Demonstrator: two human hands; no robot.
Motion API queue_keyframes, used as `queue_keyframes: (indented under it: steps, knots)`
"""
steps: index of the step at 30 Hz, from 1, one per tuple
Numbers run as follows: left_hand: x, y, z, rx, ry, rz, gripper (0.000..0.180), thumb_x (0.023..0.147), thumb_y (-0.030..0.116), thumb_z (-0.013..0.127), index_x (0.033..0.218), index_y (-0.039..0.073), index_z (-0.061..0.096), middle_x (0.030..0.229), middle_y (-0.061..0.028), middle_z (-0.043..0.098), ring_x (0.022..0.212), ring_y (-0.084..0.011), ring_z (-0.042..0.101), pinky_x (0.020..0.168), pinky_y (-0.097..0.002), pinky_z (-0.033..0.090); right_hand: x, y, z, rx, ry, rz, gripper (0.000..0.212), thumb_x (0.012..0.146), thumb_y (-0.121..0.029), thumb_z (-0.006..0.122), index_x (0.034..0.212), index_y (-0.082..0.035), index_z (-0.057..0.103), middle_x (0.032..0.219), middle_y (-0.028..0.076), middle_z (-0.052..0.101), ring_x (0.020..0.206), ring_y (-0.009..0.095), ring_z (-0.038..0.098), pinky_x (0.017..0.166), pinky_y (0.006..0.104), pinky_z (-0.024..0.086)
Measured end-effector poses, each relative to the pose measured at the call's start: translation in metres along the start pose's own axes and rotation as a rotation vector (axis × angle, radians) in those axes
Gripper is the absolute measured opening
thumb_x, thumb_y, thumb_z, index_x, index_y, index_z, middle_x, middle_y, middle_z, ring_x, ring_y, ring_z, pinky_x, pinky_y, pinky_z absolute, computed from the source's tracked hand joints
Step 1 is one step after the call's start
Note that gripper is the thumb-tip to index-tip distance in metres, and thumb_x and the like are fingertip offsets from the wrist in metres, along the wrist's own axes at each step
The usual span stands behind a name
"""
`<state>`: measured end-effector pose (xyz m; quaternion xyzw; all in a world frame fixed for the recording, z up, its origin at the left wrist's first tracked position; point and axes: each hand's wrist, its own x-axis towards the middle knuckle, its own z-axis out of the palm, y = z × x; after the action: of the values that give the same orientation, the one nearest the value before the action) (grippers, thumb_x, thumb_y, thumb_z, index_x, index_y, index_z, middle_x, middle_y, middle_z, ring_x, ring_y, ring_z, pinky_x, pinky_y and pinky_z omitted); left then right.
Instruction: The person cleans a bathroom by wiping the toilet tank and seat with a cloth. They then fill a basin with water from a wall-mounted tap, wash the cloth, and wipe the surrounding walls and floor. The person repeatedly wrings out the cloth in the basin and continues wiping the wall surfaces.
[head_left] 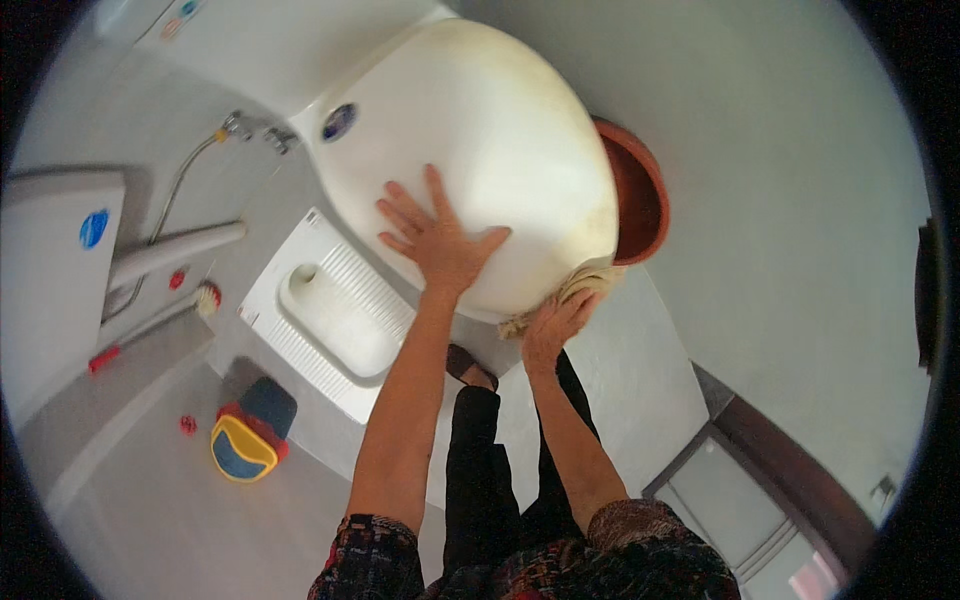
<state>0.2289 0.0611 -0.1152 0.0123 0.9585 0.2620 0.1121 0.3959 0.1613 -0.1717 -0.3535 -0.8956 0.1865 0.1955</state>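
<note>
A large white rounded fixture (470,130) with a dark blue oval sticker juts out from the wall in front of me; I cannot tell its exact kind. My left hand (445,245) lies flat on its surface with the fingers spread. At the fixture's near right edge, my right hand (562,328) grips a beige cloth (580,285) and presses it against the rim. Part of the cloth is hidden under the fingers. Yellowish stains show along the fixture's right side.
A reddish-brown tub (645,195) stands behind the fixture's right side. Below left, a white squat toilet (350,310) is set in the floor. On the left are a cistern (60,270), a hose (180,185), a brush (160,322) and a yellow-rimmed bin (245,450). A doorway (740,490) lies lower right.
</note>
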Motion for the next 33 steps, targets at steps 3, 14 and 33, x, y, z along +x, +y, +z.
queue_keyframes:
  steps: [3,14,33]
  knots:
    - [-0.011,-0.009,-0.008,-0.110,0.068,0.044,0.103,0.068,0.051,0.069,0.142,0.010,0.010,0.143,-0.0300,-0.004,0.133,-0.0450,0.001,0.102,-0.0598,0.007,0.005,-0.004,-0.007,-0.232,-0.075,-0.313,0.054,0.083,-0.015,0.053,0.128,0.006,0.035,0.135,0.026,0.031,0.124,0.040,0.032,0.100,0.0483,0.026]
    - [-0.175,-0.109,0.065,-1.320,0.177,-0.837,0.040,0.091,0.032,0.048,0.114,0.000,0.047,0.097,-0.0054,0.054,0.086,-0.0149,0.049,0.078,-0.0278,0.039,0.063,-0.131,0.013,-0.224,-0.523,-1.668,0.034,0.081,-0.023,0.054,0.113,-0.016,0.056,0.135,-0.003,0.041,0.128,0.020,0.030,0.102,0.0364,0.023]
    - [-0.285,-0.104,0.104,-1.412,0.292,-1.187,0.040,0.085,0.030,0.058,0.114,0.004,0.050,0.097,-0.0041,0.056,0.085,-0.0146,0.054,0.072,-0.0289,0.043,0.034,-0.323,0.151,-1.622,-0.544,-1.791,0.043,0.088,-0.033,0.042,0.123,-0.010,0.054,0.137,0.008,0.040,0.132,0.028,0.025,0.106,0.0470,0.010]
